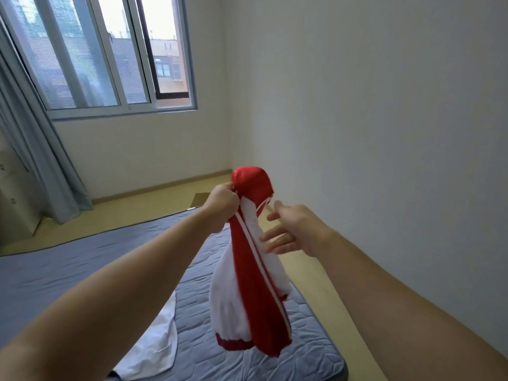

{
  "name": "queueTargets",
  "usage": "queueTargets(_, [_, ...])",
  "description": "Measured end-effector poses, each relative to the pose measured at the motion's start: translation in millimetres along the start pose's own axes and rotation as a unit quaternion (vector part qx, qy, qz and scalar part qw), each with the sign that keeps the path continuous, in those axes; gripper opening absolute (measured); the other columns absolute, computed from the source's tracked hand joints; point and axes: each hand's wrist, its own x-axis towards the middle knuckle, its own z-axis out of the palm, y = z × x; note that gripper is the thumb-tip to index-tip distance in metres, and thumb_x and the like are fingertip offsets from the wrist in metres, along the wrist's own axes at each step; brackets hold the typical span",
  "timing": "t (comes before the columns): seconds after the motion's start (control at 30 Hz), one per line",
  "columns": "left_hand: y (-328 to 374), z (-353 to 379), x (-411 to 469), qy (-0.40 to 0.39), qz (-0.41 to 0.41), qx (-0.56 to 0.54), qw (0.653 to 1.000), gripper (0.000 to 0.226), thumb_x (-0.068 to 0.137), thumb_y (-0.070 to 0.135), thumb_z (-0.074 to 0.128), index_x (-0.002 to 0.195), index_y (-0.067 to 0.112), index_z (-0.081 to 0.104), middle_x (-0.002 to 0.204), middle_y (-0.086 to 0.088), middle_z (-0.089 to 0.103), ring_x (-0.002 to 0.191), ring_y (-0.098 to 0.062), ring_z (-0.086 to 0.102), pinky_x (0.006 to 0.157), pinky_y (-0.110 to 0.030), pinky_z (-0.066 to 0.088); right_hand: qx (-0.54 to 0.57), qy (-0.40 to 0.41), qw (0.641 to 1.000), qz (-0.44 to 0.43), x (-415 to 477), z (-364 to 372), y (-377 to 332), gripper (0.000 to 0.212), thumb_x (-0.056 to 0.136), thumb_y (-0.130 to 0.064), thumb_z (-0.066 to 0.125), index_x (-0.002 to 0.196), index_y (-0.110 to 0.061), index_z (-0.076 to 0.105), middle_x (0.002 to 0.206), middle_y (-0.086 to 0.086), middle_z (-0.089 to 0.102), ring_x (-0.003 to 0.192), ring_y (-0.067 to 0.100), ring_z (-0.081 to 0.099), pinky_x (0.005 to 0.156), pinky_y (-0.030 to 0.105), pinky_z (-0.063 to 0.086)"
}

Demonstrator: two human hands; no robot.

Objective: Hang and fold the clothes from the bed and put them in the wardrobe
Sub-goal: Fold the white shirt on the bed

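Note:
A red and white garment (253, 284) hangs bunched in the air above the grey-blue mattress (82, 259). My left hand (222, 202) grips it near its red top end. My right hand (291, 229) is just to the right of the garment with fingers spread and relaxed, fingertips at the white cloth. A white garment (156, 345) lies on the mattress below my left forearm. No wardrobe is in view.
A white wall runs along the right, with a strip of yellowish floor (330, 298) between it and the mattress. A window (110, 56) and grey-blue curtain (35, 166) are at the far left. A small brown flat object (202, 200) lies on the floor beyond the mattress.

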Motion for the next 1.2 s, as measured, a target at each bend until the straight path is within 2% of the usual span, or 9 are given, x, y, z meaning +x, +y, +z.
queueTargets(0.17, [16.3, -1.4, -4.1, -0.043, 0.106, -0.067, 0.991, 0.047, 0.08, -0.022, 0.032, 0.082, 0.009, 0.067, 0.071, -0.007, 0.063, 0.062, -0.018, 0.06, 0.057, -0.022, 0.05, -0.104, 0.148, 0.983, -0.044, 30.5, -26.9, 24.5, 0.027, 0.088, -0.014, 0.064, 0.113, -0.006, 0.061, 0.104, 0.015, 0.069, 0.078, 0.027, 0.066, 0.068, 0.041, 0.06])
queueTargets(0.33, [42.9, -2.5, -17.9, -0.067, 0.128, -0.133, 0.981, 0.042, 0.079, -0.025, 0.032, 0.081, 0.003, 0.063, 0.058, -0.002, 0.061, 0.049, -0.012, 0.059, 0.05, -0.019, 0.049, -0.096, 0.037, 0.993, 0.062, 42.1, -13.0, 41.4, 0.108, 0.072, -0.015, 0.085, 0.155, -0.017, 0.016, 0.141, 0.009, 0.044, 0.126, 0.032, 0.046, 0.095, 0.044, 0.047])
queueTargets(0.47, [52.4, -16.4, -20.1, -0.051, 0.135, -0.221, 0.964, 0.04, 0.072, -0.021, 0.036, 0.083, 0.002, 0.067, 0.076, -0.011, 0.061, 0.067, -0.025, 0.059, 0.069, -0.031, 0.056, -0.016, -0.048, 0.998, 0.048, 54.4, -7.1, 58.5, 0.049, 0.065, -0.025, 0.086, 0.112, -0.028, 0.071, 0.125, -0.005, 0.06, 0.116, 0.02, 0.048, 0.101, 0.042, 0.045])
queueTargets(0.53, [55.8, -25.2, -24.3, -0.049, 0.129, -0.237, 0.961, 0.033, 0.06, -0.012, 0.044, 0.08, 0.001, 0.066, 0.077, -0.012, 0.059, 0.065, -0.025, 0.058, 0.066, -0.029, 0.056, 0.021, -0.048, 0.998, -0.019, 52.8, -6.2, 56.7, 0.036, 0.072, -0.01, 0.081, 0.107, -0.019, 0.073, 0.115, 0.001, 0.071, 0.107, 0.018, 0.063, 0.086, 0.03, 0.05])
queueTargets(0.6, [55.4, -33.4, -26.2, -0.032, 0.133, -0.23, 0.963, 0.036, 0.055, -0.009, 0.044, 0.077, 0.003, 0.069, 0.077, -0.012, 0.06, 0.065, -0.024, 0.059, 0.066, -0.029, 0.056, 0.042, -0.082, 0.993, -0.066, 51.7, -8.1, 51.6, 0.037, 0.078, 0.0, 0.075, 0.112, -0.014, 0.071, 0.112, 0.006, 0.074, 0.103, 0.022, 0.068, 0.089, 0.032, 0.054])
queueTargets(0.77, [33.6, -63.2, -20.9, 0.095, 0.156, 0.044, 0.982, 0.048, 0.08, -0.023, 0.037, 0.089, 0.009, 0.072, 0.074, -0.001, 0.065, 0.068, -0.012, 0.061, 0.075, -0.027, 0.054, -0.094, -0.069, 0.986, -0.12, 53.6, -21.3, 44.8, 0.049, 0.067, -0.008, 0.083, 0.11, -0.028, 0.072, 0.107, -0.001, 0.075, 0.104, 0.021, 0.069, 0.1, 0.045, 0.054])
queueTargets(0.97, [-19.6, -109.6, -29.4, 0.124, 0.112, 0.428, 0.888, 0.03, 0.091, -0.001, 0.051, 0.106, 0.013, 0.073, 0.098, -0.008, 0.072, 0.089, -0.027, 0.066, 0.082, -0.036, 0.055, -0.343, -0.072, 0.925, -0.143, 49.1, -74.4, 19.9, 0.03, 0.077, 0.006, 0.057, 0.096, -0.015, 0.066, 0.092, 0.011, 0.071, 0.087, 0.029, 0.07, 0.073, 0.04, 0.059])
queueTargets(1.07, [-34.5, -101.5, -45.9, 0.14, 0.049, 0.449, 0.881, 0.022, 0.1, 0.01, 0.047, 0.096, 0.008, 0.068, 0.096, -0.014, 0.071, 0.082, -0.027, 0.061, 0.068, -0.032, 0.046, -0.471, 0.015, 0.86, -0.193, 56.5, -91.2, 10.3, 0.016, 0.083, -0.011, 0.057, 0.073, -0.024, 0.058, 0.079, 0.0, 0.064, 0.079, 0.025, 0.064, 0.058, 0.028, 0.045])
queueTargets(1.2, [-31.5, -83.3, -61.7, 0.143, -0.04, 0.333, 0.931, 0.038, 0.107, 0.03, 0.037, 0.103, 0.006, 0.065, 0.092, -0.015, 0.069, 0.076, -0.03, 0.066, 0.063, -0.04, 0.059, -0.462, 0.086, 0.865, -0.177, 60.4, -107.1, 13.4, 0.013, 0.085, -0.021, 0.056, 0.074, -0.016, 0.06, 0.075, 0.004, 0.064, 0.071, 0.027, 0.062, 0.055, 0.027, 0.04])
